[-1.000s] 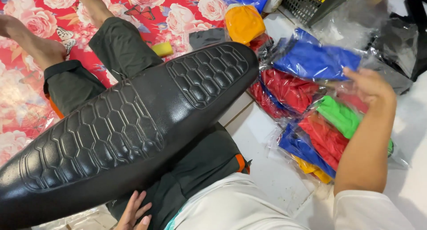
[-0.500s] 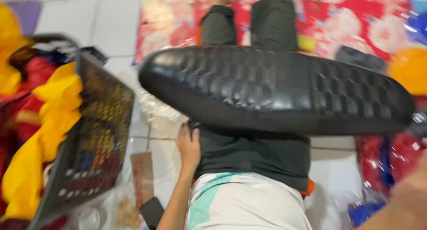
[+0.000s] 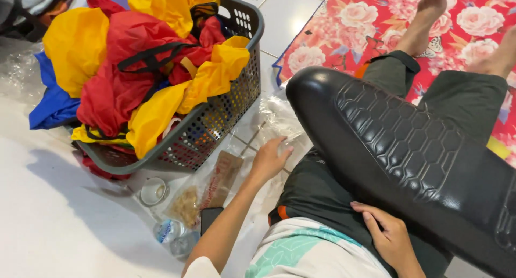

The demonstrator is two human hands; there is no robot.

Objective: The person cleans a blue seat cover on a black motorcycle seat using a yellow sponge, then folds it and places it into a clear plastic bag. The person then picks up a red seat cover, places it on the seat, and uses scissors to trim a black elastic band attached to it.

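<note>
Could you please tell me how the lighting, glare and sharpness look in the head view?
Head view: sharp overall, lit evenly; soft sheen on the black seat cover; the basket casts a dark shadow on the white floor; the clear plastic by the left hand glints.

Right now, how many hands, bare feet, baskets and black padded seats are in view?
Hands: 2, the left hand reaching toward clear plastic wrap on the floor, the right hand against the seat's edge
Bare feet: 2
Grey basket, heaped with red, yellow and blue fabric: 1
Black padded seat: 1
Total: 6
</note>
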